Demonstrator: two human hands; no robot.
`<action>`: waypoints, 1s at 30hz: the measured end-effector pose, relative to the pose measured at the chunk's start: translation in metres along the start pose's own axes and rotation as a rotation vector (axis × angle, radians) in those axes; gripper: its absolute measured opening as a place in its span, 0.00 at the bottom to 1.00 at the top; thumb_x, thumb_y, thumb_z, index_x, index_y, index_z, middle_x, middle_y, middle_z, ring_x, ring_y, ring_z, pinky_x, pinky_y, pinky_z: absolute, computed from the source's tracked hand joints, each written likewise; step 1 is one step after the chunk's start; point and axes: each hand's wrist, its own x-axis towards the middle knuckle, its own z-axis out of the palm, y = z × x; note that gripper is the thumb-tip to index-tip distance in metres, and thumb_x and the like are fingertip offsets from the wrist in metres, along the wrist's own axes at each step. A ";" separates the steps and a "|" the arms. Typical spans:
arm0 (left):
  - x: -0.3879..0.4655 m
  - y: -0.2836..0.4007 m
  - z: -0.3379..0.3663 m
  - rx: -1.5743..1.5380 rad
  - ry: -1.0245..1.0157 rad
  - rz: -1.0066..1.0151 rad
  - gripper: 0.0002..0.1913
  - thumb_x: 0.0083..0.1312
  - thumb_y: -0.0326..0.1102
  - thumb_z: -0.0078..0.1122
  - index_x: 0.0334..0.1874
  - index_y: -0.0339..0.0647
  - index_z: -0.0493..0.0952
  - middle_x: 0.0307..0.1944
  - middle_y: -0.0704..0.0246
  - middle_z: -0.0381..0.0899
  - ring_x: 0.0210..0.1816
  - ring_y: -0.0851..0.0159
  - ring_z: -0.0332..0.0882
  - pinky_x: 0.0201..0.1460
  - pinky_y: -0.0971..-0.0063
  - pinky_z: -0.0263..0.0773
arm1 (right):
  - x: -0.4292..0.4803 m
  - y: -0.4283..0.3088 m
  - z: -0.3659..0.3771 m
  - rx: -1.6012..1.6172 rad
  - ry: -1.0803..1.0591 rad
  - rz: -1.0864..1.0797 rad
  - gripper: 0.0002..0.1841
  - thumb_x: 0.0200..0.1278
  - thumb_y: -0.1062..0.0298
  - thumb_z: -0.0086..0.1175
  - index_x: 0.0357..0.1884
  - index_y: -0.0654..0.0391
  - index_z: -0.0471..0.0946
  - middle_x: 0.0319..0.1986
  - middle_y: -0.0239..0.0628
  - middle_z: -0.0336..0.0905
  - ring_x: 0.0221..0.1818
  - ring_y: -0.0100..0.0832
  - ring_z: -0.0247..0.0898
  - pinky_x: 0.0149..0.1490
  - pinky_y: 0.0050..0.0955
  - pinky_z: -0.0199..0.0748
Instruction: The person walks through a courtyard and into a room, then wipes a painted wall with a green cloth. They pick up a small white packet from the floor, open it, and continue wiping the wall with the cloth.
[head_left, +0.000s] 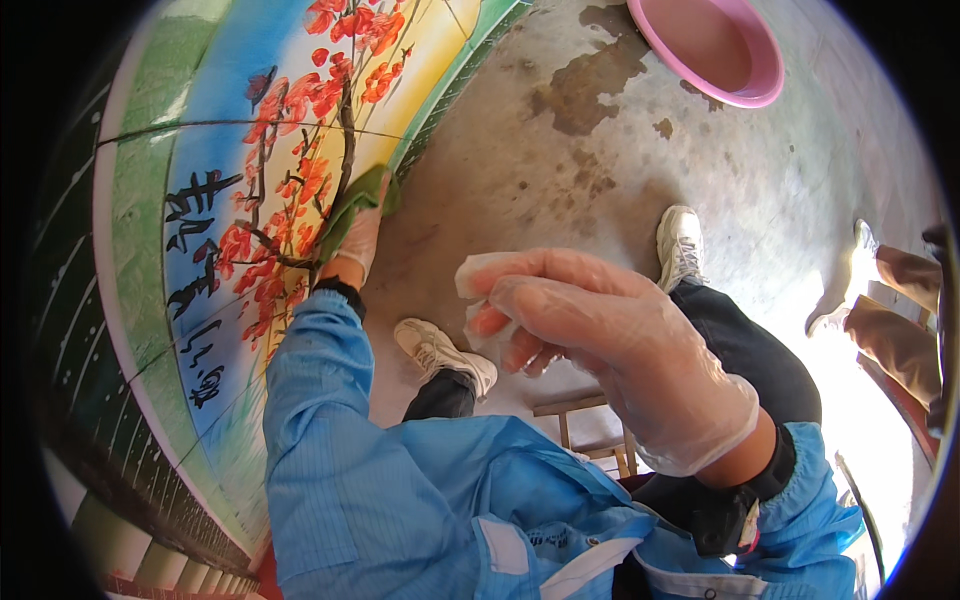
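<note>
My left hand (361, 238), in a clear plastic glove, holds a green cloth (351, 202) against the lower edge of a painted tiled wall (217, 150). Red blossoms on dark branches cover this part of the painting, beside a column of black brushed characters. The fingers of that hand are mostly behind the cloth. Nearer the camera, my right hand (607, 337) hangs in the air over the floor, also gloved. Its fingers are loosely bent with small gaps between the tips, and nothing shows in them.
A pink plastic basin (765, 82) of cloudy water stands on the concrete floor (495, 180) at upper right, near damp brown stains. Below me is part of a wooden stool (570, 409). Another person's brown-trousered legs (892, 337) are at the right edge.
</note>
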 end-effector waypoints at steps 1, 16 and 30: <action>-0.015 -0.008 0.002 0.055 -0.015 0.003 0.29 0.67 0.24 0.43 0.72 0.47 0.61 0.69 0.59 0.65 0.63 0.56 0.69 0.71 0.48 0.55 | -0.001 0.001 0.001 -0.009 -0.017 -0.004 0.23 0.69 0.57 0.51 0.58 0.64 0.74 0.43 0.36 0.78 0.42 0.22 0.69 0.52 0.22 0.68; -0.173 0.018 -0.165 -0.034 -0.070 -0.138 0.14 0.66 0.28 0.52 0.52 0.46 0.79 0.62 0.61 0.74 0.59 0.58 0.74 0.66 0.59 0.65 | -0.010 0.007 0.007 -0.103 -0.189 -0.252 0.17 0.69 0.58 0.51 0.51 0.60 0.77 0.40 0.32 0.79 0.37 0.20 0.71 0.47 0.20 0.69; -0.147 0.196 -0.274 -2.214 0.468 -0.131 0.23 0.75 0.36 0.45 0.69 0.37 0.60 0.67 0.61 0.66 0.67 0.58 0.66 0.71 0.60 0.60 | -0.044 -0.020 -0.004 -0.542 -0.234 -0.662 0.48 0.61 0.46 0.61 0.72 0.68 0.53 0.65 0.45 0.64 0.68 0.34 0.59 0.70 0.30 0.54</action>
